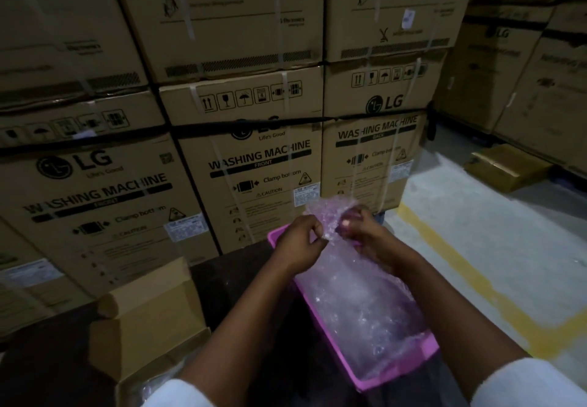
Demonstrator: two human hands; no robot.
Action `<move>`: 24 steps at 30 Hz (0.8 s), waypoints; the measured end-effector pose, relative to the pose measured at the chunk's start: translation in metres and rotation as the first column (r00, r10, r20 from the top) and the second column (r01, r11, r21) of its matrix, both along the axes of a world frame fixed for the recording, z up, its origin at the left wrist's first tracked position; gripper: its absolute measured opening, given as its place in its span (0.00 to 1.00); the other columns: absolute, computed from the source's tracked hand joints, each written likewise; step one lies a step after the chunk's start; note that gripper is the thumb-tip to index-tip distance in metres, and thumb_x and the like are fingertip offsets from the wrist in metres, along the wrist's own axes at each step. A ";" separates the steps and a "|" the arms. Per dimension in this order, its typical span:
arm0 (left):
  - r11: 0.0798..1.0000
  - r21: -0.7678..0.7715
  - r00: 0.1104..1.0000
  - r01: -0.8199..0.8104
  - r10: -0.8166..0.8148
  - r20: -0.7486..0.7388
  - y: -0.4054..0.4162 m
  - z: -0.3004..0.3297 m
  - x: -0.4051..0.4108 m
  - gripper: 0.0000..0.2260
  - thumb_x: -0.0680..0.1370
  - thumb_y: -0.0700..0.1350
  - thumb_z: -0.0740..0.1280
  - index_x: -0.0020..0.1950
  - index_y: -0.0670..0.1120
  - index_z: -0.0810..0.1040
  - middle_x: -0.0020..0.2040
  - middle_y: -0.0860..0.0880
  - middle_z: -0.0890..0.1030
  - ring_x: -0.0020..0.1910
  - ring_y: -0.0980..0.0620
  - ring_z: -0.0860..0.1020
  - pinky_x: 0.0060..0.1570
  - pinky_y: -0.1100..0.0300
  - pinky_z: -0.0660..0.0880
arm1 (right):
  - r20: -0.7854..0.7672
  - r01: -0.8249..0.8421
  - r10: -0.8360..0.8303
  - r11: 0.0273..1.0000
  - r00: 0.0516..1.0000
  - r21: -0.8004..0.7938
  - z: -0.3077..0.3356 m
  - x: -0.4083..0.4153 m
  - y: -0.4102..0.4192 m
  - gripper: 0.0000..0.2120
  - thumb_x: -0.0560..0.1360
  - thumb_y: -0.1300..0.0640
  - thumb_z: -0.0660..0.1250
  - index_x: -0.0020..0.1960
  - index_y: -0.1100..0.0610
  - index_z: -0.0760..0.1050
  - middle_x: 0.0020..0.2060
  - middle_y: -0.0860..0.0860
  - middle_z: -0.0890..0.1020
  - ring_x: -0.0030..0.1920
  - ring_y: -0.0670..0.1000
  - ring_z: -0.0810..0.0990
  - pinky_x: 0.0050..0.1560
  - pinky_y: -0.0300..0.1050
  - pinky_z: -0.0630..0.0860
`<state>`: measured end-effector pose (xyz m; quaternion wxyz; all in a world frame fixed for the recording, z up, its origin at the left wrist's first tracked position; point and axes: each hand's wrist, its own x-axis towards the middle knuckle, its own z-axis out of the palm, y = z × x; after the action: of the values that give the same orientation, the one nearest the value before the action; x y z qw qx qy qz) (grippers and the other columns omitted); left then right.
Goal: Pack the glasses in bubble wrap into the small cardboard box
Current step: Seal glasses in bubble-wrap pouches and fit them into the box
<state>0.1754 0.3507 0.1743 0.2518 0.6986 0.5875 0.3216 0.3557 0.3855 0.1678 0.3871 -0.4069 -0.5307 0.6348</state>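
Note:
A clear sheet of bubble wrap (362, 305) lies in a pink tray (403, 371) and rises at its far end. My left hand (301, 241) pinches the wrap's upper edge there. My right hand (365, 232) closes around a small wrapped bundle, apparently a glass, mostly hidden by the wrap and my fingers. A small cardboard box (149, 321) stands open at the lower left, its flaps up; a bit of bubble wrap shows near its front.
Stacked washing-machine cartons (254, 165) form a wall close behind the tray. A dark surface (232, 282) carries the tray and box. To the right is grey floor with a yellow line (476, 282) and a small brown parcel (505, 165).

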 end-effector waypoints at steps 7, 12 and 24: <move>0.978 0.123 0.979 0.167 -0.179 0.098 -0.044 0.053 -0.019 0.12 0.71 0.41 0.74 0.42 0.56 0.73 0.71 0.48 0.68 0.73 0.55 0.62 0.69 0.59 0.63 | 0.008 -0.002 0.001 0.990 1.000 0.138 0.074 -0.016 -0.036 0.16 0.71 0.67 0.70 0.57 0.57 0.75 0.42 0.50 0.84 0.43 0.49 0.81 0.42 0.41 0.78; 0.998 -0.034 0.772 0.050 -0.017 0.636 -0.062 0.097 -0.034 0.31 0.68 0.43 0.73 0.65 0.64 0.65 0.73 0.45 0.63 0.68 0.40 0.68 0.59 0.47 0.75 | 0.008 0.026 -0.029 0.980 1.000 0.199 0.121 -0.009 -0.066 0.10 0.74 0.68 0.65 0.55 0.66 0.73 0.38 0.52 0.79 0.33 0.43 0.78 0.33 0.33 0.76; 0.994 0.040 0.767 -0.103 0.053 0.639 -0.079 0.153 -0.043 0.08 0.79 0.44 0.65 0.53 0.40 0.79 0.45 0.48 0.83 0.38 0.58 0.82 0.40 0.62 0.80 | 0.063 0.092 -0.123 0.925 0.990 0.368 0.179 -0.002 -0.092 0.10 0.70 0.59 0.72 0.43 0.58 0.70 0.49 0.53 0.81 0.45 0.50 0.81 0.40 0.38 0.77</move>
<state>0.1324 0.2715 0.3278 0.3968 0.5320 0.4839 0.5704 0.3536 0.2934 0.3467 0.4672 -0.3832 -0.6320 0.4852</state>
